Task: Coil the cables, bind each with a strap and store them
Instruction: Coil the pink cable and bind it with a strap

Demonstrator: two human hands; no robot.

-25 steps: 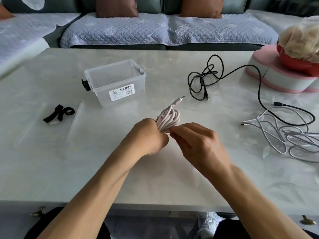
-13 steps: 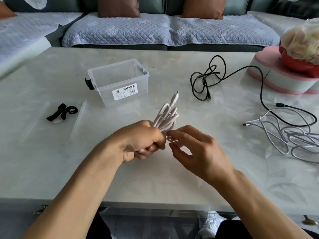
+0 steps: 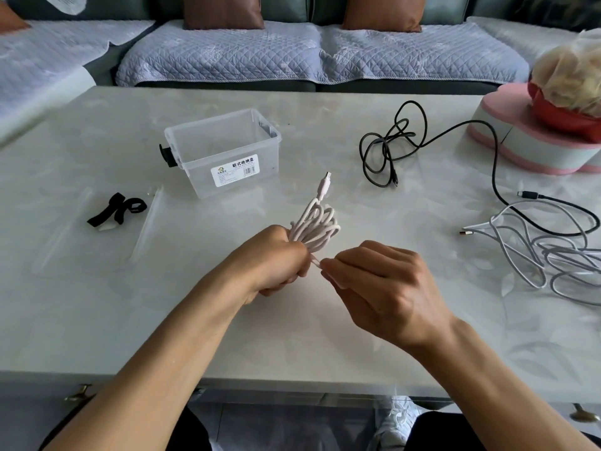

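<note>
My left hand [image 3: 276, 258] grips a coiled pale pink cable [image 3: 317, 224] above the middle of the table; its loops and one plug stick up beyond the fist. My right hand [image 3: 380, 284] pinches the cable's loose end just right of the fist. A black strap [image 3: 117, 209] lies on the table to the left. A clear plastic storage box [image 3: 224, 151] stands open and empty behind the coil. A tangled black cable [image 3: 390, 148] and a loose white cable [image 3: 546, 252] lie to the right.
A pink and grey heart-shaped box [image 3: 527, 141] with a red bowl on top stands at the back right. A clear flat lid [image 3: 97, 229] lies under the strap. A sofa [image 3: 292, 53] runs behind the marble table [image 3: 292, 336].
My left hand has rolled the coil so its loops point up and away. My right hand has drawn back to the right, pulling the cable's end out from the bundle.
</note>
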